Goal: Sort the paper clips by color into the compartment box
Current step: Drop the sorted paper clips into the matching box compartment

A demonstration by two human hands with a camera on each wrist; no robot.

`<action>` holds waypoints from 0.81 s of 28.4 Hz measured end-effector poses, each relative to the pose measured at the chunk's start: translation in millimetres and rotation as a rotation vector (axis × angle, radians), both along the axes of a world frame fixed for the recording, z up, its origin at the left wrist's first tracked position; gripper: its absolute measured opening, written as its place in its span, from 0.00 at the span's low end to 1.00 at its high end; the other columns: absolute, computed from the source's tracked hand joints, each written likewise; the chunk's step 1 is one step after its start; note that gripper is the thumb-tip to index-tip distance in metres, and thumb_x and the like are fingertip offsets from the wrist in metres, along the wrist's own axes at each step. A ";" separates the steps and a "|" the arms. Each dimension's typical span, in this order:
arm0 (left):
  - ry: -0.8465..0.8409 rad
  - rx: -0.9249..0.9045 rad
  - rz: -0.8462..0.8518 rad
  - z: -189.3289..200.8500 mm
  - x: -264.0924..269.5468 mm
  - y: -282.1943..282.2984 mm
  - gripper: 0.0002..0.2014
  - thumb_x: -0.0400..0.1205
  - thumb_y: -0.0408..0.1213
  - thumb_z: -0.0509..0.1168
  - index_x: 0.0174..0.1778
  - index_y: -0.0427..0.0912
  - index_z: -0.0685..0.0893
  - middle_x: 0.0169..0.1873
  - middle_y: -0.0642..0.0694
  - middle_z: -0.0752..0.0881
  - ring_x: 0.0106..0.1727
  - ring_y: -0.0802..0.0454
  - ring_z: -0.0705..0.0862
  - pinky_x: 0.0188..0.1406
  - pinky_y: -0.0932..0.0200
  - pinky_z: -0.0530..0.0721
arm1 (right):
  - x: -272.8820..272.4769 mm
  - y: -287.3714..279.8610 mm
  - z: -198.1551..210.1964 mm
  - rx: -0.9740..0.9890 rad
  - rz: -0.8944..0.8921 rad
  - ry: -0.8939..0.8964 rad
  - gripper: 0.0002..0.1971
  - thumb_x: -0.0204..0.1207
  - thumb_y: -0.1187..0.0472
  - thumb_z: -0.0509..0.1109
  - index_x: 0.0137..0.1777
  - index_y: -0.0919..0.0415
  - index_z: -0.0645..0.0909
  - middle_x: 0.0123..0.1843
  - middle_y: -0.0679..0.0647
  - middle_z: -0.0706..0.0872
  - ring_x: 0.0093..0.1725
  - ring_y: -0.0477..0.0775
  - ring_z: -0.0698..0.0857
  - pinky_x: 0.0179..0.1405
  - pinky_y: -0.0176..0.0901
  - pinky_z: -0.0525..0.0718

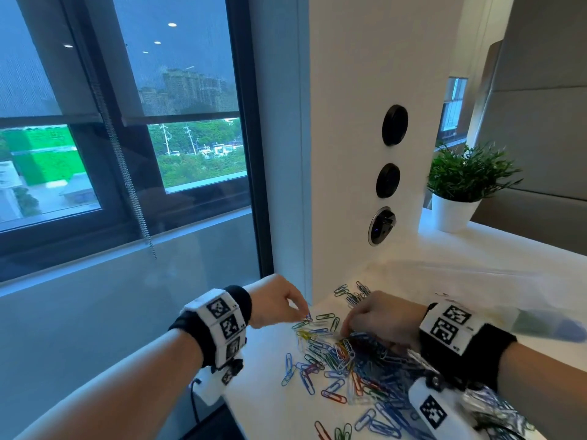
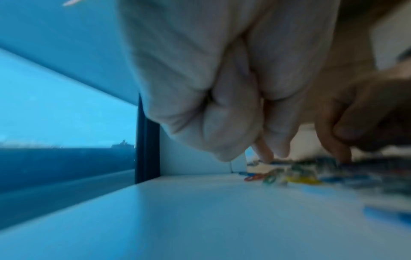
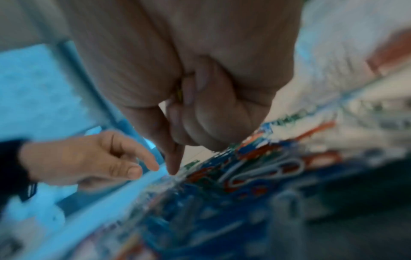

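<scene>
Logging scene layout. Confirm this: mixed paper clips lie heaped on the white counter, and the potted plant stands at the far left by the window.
Not quite. The potted plant stands far right on the white counter, not by the window, per the head view. The paper clips lie heaped as stated.

Potted plant point(image 1: 467, 182) on white counter point(image 1: 495, 249), three round wall sockets point(image 1: 388, 180), window point(image 1: 120, 122) with blinds

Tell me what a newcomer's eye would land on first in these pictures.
First, the heap of coloured paper clips, blue, red, green, yellow and white, spread over the white table at the bottom of the head view. Both hands work at its far edge: the left hand pinches at a clip at the heap's left fringe, the right hand digs its fingers into the pile. Behind, the big window and a potted plant on the right.
</scene>
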State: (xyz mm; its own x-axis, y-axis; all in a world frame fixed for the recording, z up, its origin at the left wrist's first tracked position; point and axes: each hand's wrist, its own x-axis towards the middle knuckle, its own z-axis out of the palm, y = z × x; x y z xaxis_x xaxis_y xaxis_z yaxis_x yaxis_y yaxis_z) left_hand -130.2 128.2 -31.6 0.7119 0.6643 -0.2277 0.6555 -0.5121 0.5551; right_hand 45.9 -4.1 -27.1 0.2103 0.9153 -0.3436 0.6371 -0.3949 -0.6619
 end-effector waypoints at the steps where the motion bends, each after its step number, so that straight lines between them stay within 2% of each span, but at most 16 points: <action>1: 0.059 0.112 -0.096 -2.0 0.0 -0.4 0.07 0.80 0.42 0.69 0.51 0.52 0.92 0.32 0.55 0.85 0.23 0.63 0.73 0.24 0.74 0.71 | -2.8 0.3 -1.1 0.038 0.104 -0.118 0.10 0.80 0.60 0.68 0.46 0.53 0.92 0.27 0.45 0.83 0.26 0.46 0.77 0.26 0.38 0.76; 2: 0.106 0.181 -0.157 -4.2 0.1 -1.1 0.09 0.79 0.44 0.71 0.53 0.53 0.92 0.39 0.54 0.87 0.26 0.66 0.75 0.27 0.79 0.69 | -5.2 0.5 -2.6 0.059 0.167 -0.185 0.10 0.79 0.59 0.69 0.48 0.52 0.93 0.34 0.45 0.89 0.33 0.45 0.82 0.34 0.38 0.81; 3: 0.138 0.216 -0.182 -5.6 0.4 -2.2 0.10 0.78 0.46 0.73 0.54 0.53 0.92 0.42 0.54 0.87 0.30 0.67 0.77 0.27 0.80 0.68 | -6.1 0.8 -4.3 0.069 0.205 -0.212 0.09 0.78 0.58 0.70 0.49 0.53 0.93 0.39 0.45 0.91 0.36 0.43 0.84 0.37 0.35 0.82; 5: 0.155 0.262 -0.192 -8.2 2.2 -2.2 0.11 0.77 0.49 0.74 0.54 0.54 0.92 0.39 0.56 0.84 0.37 0.61 0.81 0.29 0.77 0.69 | -6.1 0.4 -7.2 0.078 0.261 -0.257 0.07 0.76 0.58 0.73 0.48 0.55 0.93 0.35 0.43 0.89 0.31 0.37 0.81 0.29 0.27 0.76; 6: 0.149 0.284 -0.195 -9.9 3.4 -1.2 0.11 0.76 0.49 0.75 0.52 0.54 0.92 0.37 0.58 0.83 0.38 0.60 0.81 0.30 0.75 0.70 | -5.2 -0.5 -7.6 0.083 0.285 -0.294 0.07 0.74 0.58 0.75 0.47 0.56 0.93 0.33 0.42 0.87 0.29 0.37 0.79 0.27 0.24 0.72; 8: 0.145 0.322 -0.218 -13.0 5.8 1.9 0.09 0.75 0.49 0.75 0.50 0.55 0.92 0.33 0.63 0.80 0.35 0.62 0.78 0.37 0.71 0.75 | -0.5 -2.2 -9.0 0.100 0.305 -0.351 0.06 0.72 0.56 0.77 0.44 0.57 0.92 0.31 0.41 0.85 0.29 0.37 0.79 0.25 0.23 0.71; 10: 0.165 0.334 -0.246 -14.5 7.2 4.2 0.09 0.75 0.49 0.75 0.49 0.56 0.92 0.37 0.63 0.81 0.41 0.62 0.80 0.48 0.63 0.83 | 4.9 -3.8 -9.5 0.119 0.290 -0.378 0.06 0.71 0.56 0.78 0.43 0.57 0.92 0.33 0.43 0.86 0.30 0.37 0.79 0.26 0.23 0.72; 12: 0.189 0.329 -0.257 -14.8 8.1 4.9 0.08 0.75 0.50 0.75 0.48 0.57 0.92 0.42 0.63 0.83 0.47 0.59 0.83 0.56 0.58 0.85 | 8.3 -5.1 -9.6 0.135 0.269 -0.376 0.05 0.71 0.56 0.78 0.43 0.56 0.92 0.32 0.41 0.85 0.31 0.38 0.79 0.28 0.25 0.74; 14: 0.205 0.323 -0.261 -13.8 10.0 3.7 0.06 0.74 0.50 0.75 0.45 0.57 0.92 0.45 0.63 0.86 0.50 0.59 0.84 0.57 0.56 0.86 | 8.8 -5.8 -8.4 0.139 0.269 -0.373 0.05 0.70 0.58 0.78 0.43 0.56 0.92 0.30 0.38 0.84 0.32 0.38 0.79 0.30 0.26 0.75; 18: 0.287 0.354 -0.303 -10.7 15.3 -0.8 0.04 0.76 0.48 0.72 0.43 0.54 0.91 0.52 0.59 0.88 0.52 0.55 0.85 0.56 0.52 0.87 | 5.7 -2.1 -5.8 0.163 0.276 -0.389 0.05 0.71 0.60 0.77 0.45 0.56 0.92 0.29 0.36 0.81 0.28 0.35 0.77 0.25 0.22 0.70; 20: 0.319 0.372 -0.326 -8.6 17.2 -3.8 0.05 0.78 0.46 0.70 0.45 0.52 0.90 0.50 0.56 0.87 0.50 0.53 0.85 0.54 0.53 0.87 | 1.9 0.0 -5.9 0.162 0.274 -0.385 0.06 0.70 0.58 0.78 0.46 0.55 0.93 0.30 0.35 0.82 0.28 0.34 0.77 0.24 0.22 0.69; 23: 0.350 0.410 -0.355 -5.4 19.3 -8.9 0.08 0.79 0.44 0.67 0.50 0.49 0.90 0.45 0.55 0.84 0.45 0.53 0.83 0.49 0.57 0.86 | -4.5 1.5 -9.8 0.137 0.281 -0.411 0.07 0.69 0.55 0.78 0.44 0.56 0.93 0.31 0.42 0.85 0.28 0.37 0.78 0.23 0.22 0.68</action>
State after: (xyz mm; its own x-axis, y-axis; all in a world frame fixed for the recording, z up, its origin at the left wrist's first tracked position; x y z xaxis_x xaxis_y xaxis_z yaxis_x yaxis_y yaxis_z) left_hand -110.9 119.3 -37.0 0.8341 0.4842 -0.2643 0.5137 -0.8563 0.0525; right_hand 41.4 -2.5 -36.9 0.0421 0.9866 -0.1574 0.9247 -0.0981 -0.3679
